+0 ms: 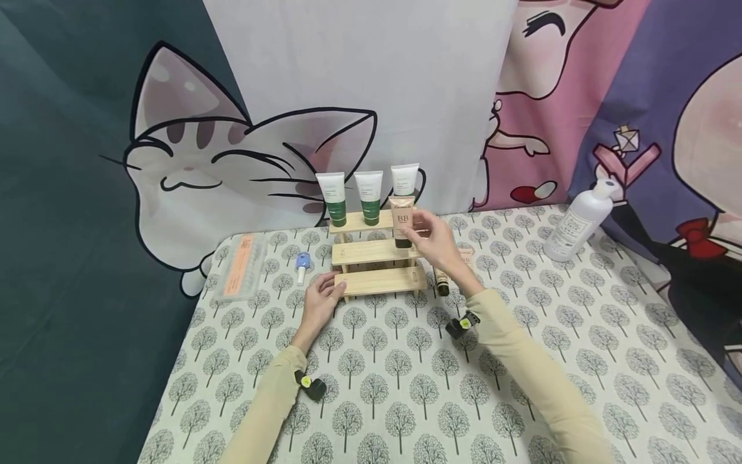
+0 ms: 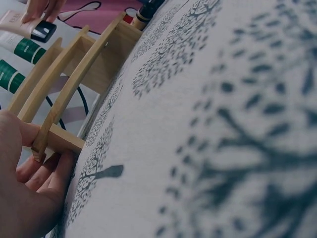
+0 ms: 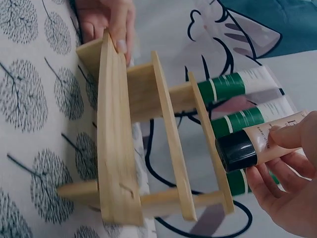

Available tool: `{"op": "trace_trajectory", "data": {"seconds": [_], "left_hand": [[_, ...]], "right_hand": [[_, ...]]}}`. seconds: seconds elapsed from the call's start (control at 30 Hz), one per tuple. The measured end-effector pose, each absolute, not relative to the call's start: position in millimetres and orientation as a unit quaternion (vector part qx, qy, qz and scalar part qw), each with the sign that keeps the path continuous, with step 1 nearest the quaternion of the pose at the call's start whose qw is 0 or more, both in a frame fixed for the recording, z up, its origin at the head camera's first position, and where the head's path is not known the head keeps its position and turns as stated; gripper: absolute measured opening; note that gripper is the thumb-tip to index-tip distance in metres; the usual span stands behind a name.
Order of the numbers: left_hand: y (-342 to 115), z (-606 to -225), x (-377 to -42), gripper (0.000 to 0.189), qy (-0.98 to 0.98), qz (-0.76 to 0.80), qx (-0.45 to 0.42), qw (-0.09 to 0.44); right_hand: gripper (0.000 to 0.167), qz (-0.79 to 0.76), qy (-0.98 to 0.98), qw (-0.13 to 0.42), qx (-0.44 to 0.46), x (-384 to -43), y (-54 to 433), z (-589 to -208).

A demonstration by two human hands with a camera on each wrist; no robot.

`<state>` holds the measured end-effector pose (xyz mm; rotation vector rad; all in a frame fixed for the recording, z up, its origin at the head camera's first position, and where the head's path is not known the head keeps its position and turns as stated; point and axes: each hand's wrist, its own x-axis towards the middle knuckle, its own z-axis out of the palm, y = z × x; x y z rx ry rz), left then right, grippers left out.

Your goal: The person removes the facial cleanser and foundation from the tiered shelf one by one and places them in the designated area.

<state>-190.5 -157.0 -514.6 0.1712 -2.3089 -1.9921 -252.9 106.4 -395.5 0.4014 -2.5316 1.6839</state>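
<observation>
A three-step wooden display rack [image 1: 379, 282] stands on the table. My left hand [image 1: 320, 298] grips the left end of its lowest step, thumb on top and fingers beneath, as the left wrist view shows. My right hand [image 1: 436, 241] pinches a beige BB cream tube [image 3: 270, 140], black cap down, above the right part of the middle step. On the top step stand three white-and-green tubes [image 1: 369, 196] in a row. The rightmost green tube [image 1: 404, 179] is partly hidden behind the BB cream tube. Both lower steps are bare.
Right of the rack lie more beige tubes [image 1: 442, 283], partly behind my right hand. A white pump bottle [image 1: 580, 222] stands farther right. To the left are a blue-and-white small item [image 1: 302, 267] and a clear case with an orange label [image 1: 242, 267]. Printed cloth hangs behind.
</observation>
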Motion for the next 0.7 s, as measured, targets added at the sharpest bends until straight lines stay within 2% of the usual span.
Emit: {"op": "trace_trajectory", "data": {"seconds": [0.27,0.5,0.7], "left_hand": [[-158,-516,-191,0.046,-0.754,-0.652,0.059,0.044],[-158,-515,-192,0.049,-0.753,-0.655,0.063,0.026],[-155,-493,-182,0.049,-0.757,-0.650,0.059,0.014]], "right_hand": [[0.041,0.553,-0.826,0.046,0.102,-250,136,-394],[0.039,0.544,-0.828,0.095,0.098,-249,163,-401],[0.041,0.528,-0.840,0.109,0.068,-247,186,-407]]}}
